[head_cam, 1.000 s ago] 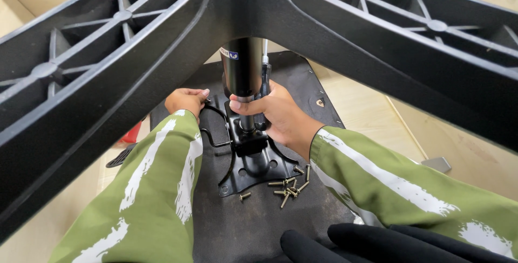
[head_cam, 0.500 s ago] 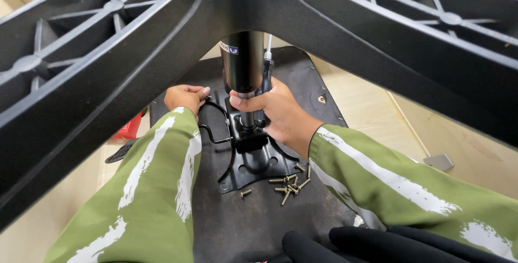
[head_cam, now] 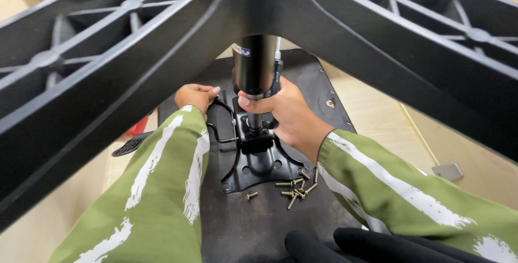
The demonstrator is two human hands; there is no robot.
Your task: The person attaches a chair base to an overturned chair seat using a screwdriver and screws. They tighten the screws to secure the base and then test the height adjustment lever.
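Under my right hand (head_cam: 288,114) the black gas cylinder (head_cam: 253,68) stands upright in the metal mounting plate (head_cam: 259,168) on the upturned seat (head_cam: 259,225), my fingers clenched round its lower end; the star base (head_cam: 162,68) already sits on top, but loose screws (head_cam: 294,187) lie just below my wrist, unfitted. My left hand (head_cam: 197,95) curls knuckles-up on the plate's lever, grasping it

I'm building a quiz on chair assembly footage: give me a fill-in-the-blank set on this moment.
1. The right hand wraps the black ____ under the star base.
2. Loose ____ lie on the seat underside beside the metal plate.
3. The left hand rests on a bent black ____.
4. Both sleeves are ____ with white streaks.

Missing words: cylinder; screws; lever; green
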